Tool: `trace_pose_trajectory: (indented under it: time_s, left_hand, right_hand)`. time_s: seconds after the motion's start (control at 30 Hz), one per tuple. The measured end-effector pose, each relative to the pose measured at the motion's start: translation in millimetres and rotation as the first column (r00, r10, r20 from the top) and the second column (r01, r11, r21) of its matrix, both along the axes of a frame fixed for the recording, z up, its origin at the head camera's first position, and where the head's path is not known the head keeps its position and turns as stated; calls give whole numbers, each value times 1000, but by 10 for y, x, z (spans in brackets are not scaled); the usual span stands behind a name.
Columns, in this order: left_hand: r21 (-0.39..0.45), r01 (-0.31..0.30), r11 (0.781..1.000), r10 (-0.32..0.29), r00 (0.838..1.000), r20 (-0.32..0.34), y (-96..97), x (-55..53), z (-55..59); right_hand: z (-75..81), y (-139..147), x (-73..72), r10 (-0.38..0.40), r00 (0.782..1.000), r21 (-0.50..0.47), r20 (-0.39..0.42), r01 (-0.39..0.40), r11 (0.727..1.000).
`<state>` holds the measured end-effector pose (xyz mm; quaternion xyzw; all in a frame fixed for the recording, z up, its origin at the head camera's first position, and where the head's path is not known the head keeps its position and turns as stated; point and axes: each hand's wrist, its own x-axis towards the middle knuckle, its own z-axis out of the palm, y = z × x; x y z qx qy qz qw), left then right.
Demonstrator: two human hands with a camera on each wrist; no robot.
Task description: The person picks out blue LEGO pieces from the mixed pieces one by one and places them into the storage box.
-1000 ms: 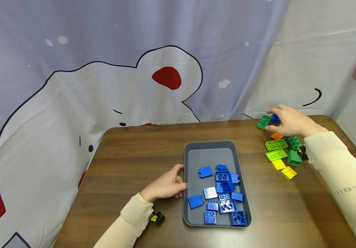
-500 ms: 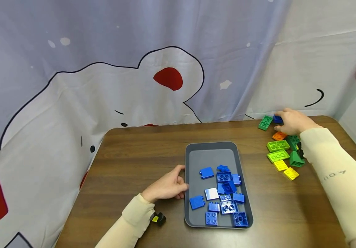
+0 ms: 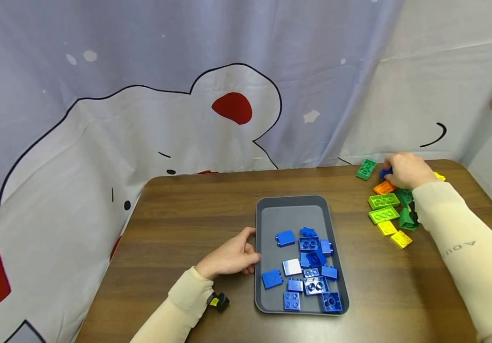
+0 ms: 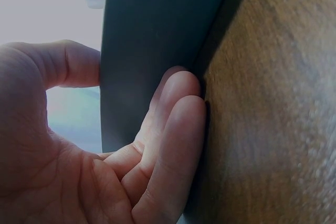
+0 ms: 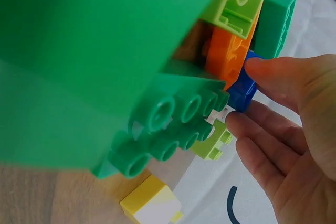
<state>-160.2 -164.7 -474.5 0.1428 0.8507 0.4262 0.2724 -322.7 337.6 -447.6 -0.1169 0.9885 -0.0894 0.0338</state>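
Observation:
My left hand [image 3: 230, 255] holds the left edge of a grey tray [image 3: 288, 202], which has several blue toy bricks in it. In the left wrist view the thumb [image 4: 79, 64] is at the rim and the other fingers lie against the outer wall [image 4: 152, 24]. At the table's far right, my right hand [image 3: 408, 170] pinches a blue brick [image 5: 242, 90] between thumb and fingers, mostly covered in the head view. That brick sits right beside an orange brick [image 5: 226, 53], with a dark green brick [image 3: 366, 169] to its left.
Lime bricks [image 3: 384, 215], yellow bricks [image 3: 401, 239] and green bricks [image 3: 407, 219] lie below the right hand, partly under the wrist. Another yellow piece [image 3: 439, 176] shows behind it. A patterned curtain [image 3: 314, 95] hangs along the table's back edge [image 3: 228, 175].
My right hand has come down and closed its fingers on the blue brick at the back, shifting slightly right. The left hand and the tray have stayed in place.

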Motion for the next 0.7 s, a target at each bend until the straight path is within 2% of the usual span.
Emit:
trace_pose_trajectory:
  time_s: [0.17, 0.33, 0.53, 0.7]
  left_hand:
    - [1, 4, 1000, -4, 1000, 3, 0, -5, -12]
    - [6, -2, 1000, 2, 1000, 8, -6, -15, -12]
    - [1, -12, 1000, 12, 1000, 1, -32, -26, 9]
    - [-6, -11, 1000, 11, 1000, -3, -38, -24, 3]
  right_hand:
    - [3, 5, 40, -22, 1000, -8, 11, 22, 1000]
    - [130, -120, 134, -2, 997, -11, -83, 1, 1000]
    - [361, -506, 345, 53, 980, -74, -194, -68, 995]
    - [448, -888, 580, 136, 951, -121, -277, -175, 977]
